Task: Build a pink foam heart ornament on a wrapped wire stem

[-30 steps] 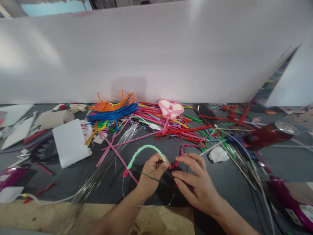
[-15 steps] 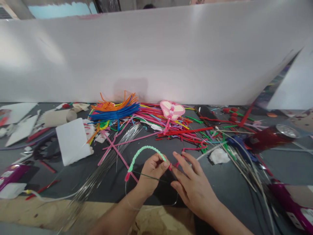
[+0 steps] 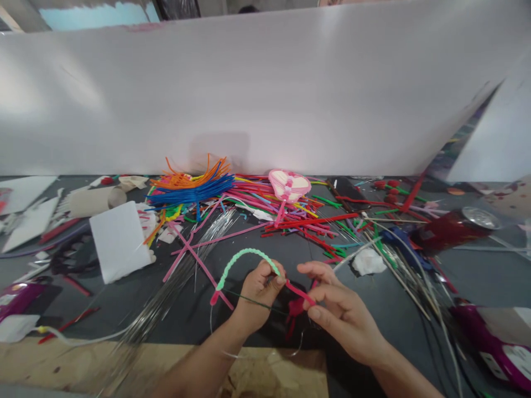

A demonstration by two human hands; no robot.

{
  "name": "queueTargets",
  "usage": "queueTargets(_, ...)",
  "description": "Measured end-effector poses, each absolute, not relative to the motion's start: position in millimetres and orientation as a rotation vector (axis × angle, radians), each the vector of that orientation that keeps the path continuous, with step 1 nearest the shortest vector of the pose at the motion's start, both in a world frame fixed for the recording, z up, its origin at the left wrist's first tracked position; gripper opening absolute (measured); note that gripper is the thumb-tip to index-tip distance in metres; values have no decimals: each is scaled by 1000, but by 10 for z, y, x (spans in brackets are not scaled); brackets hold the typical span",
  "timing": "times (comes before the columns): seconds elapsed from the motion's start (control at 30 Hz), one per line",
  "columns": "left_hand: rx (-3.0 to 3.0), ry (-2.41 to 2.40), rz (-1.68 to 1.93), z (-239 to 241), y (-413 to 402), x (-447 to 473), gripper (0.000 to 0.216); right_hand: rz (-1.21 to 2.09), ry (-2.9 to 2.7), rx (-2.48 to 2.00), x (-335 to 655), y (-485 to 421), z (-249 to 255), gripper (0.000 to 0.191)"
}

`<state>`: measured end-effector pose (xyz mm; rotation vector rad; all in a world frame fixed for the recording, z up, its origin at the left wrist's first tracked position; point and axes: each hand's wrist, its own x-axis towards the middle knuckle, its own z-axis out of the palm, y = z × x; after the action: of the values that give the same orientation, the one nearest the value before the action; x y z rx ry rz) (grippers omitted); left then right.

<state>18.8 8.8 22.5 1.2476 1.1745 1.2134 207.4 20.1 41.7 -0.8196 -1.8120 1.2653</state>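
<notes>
My left hand (image 3: 258,296) pinches one end of a twisted mint-green pipe cleaner (image 3: 243,253), which arches up and away to the left. A short pink tip (image 3: 214,298) marks its far end, and a thin dark green strand crosses my wrist. From the pinched end a pink pipe cleaner (image 3: 299,291) runs to the right. My right hand (image 3: 342,312) grips that pink length between thumb and fingers. Below it shows a blurred pink bit (image 3: 295,309), its shape hard to make out. A thin clear loop of wire hangs beneath both hands.
Behind my hands lie blue pipe cleaners (image 3: 193,193), pink and red ones, and a pink heart-shaped piece (image 3: 289,185). Loose metal wires (image 3: 166,298) spread at left. A white card (image 3: 120,241), a red can (image 3: 456,229) and purple glue-gun-like tools (image 3: 498,342) stand around. A white board (image 3: 265,94) rises behind.
My right hand has moved slightly right and down, its fingers closing on the pink pipe cleaner, which now stretches straight between my hands. My left hand has barely moved.
</notes>
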Motion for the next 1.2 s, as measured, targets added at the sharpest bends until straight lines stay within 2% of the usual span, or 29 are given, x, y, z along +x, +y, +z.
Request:
queueTargets(0.17,1200,1162,1268,239,137,135,19,1636,-1269,-674,2150,267,428,21)
queueTargets(0.43,1254,1153,1142,251,130,137,27,2084,-800,-492,2152,326,464,12)
queueTargets(0.53,1235,1175,1141,258,136,136,29,2095,-778,-526,2148,308,458,14)
queueTargets(0.7,1162,1096,1103,281,127,124,30,2035,-886,-702,2305,379,464,32)
queueTargets(0.77,1098,1050,1100,292,126,106,28,1948,-1007,-843,2384,455,453,33)
queueTargets(0.83,1002,1025,1132,316,136,79,26,1727,-1206,-1061,2436,540,422,29)
queueTargets(0.93,798,971,1235,381,176,16,23,1070,-1586,-1325,2439,629,345,23)
queueTargets(1.0,638,914,1330,432,213,-54,22,574,-1775,-1331,2389,634,297,18)
queueTargets(1.07,506,865,1451,478,246,-149,23,289,-1922,-1220,2304,586,271,14)
queueTargets(1.13,430,823,1568,514,264,-253,22,295,-2109,-1073,2190,493,274,14)
queueTargets(1.2,402,785,1641,541,267,-338,20,485,-2344,-877,2059,366,296,18)
